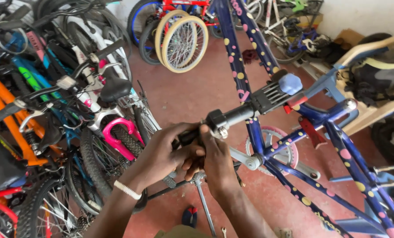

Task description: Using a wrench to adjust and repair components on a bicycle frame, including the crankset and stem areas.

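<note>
Landmark: the repair-stand clamp arm [245,112], a black bar running from lower left to upper right across the middle of the view.

Left hand [161,156]: closed around the black lever [189,136] at the lower-left end of the clamp arm, fingers wrapped over it. A white band sits on that wrist.

Right hand [216,161]: pressed against the left hand just below the same end of the clamp arm, thumb lying up along the black collar [217,121] with its silver bolt head. Whether its fingers grip the lever or only brace it cannot be told; they are hidden behind the left hand. The two hands are together, touching.

The lever lies between the hands, directly under the collar.

At the upper-right end of the clamp arm, the ribbed black jaw and blue knob [290,83] hold a blue bicycle frame [236,61] with pink and yellow dots. The frame's pink chainring [281,147] and silver crank [249,159] sit just right of the hands, below the clamp arm.

Left of the clamp arm: a packed row of bicycles [51,110]. Above it: cream-rimmed wheels [183,42]. Below: red floor [179,88] and the stand's legs.
</note>
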